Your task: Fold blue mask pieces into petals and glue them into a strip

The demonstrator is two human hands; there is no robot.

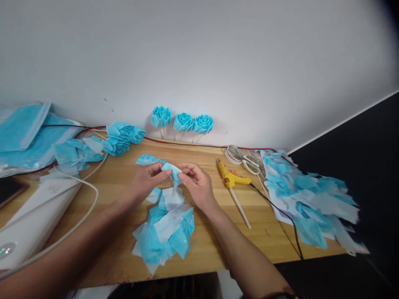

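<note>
My left hand (146, 181) and my right hand (197, 182) both pinch one small blue-and-white fabric piece (173, 170) above the wooden table (218, 245). The piece is folded or curled between the fingertips. Right below the hands lies a loose pile of cut blue and white squares (166, 230). Three finished blue fabric roses (182, 121) stand on white stems against the wall behind the hands.
A yellow glue gun (231, 178) with a white glue stick lies right of my right hand, its black cord running to the table's edge. Scissors (246, 161) lie behind it. Blue scraps (305, 199) cover the right end. More blue flowers (121, 138), packets (21, 128) and a white device (34, 216) sit left.
</note>
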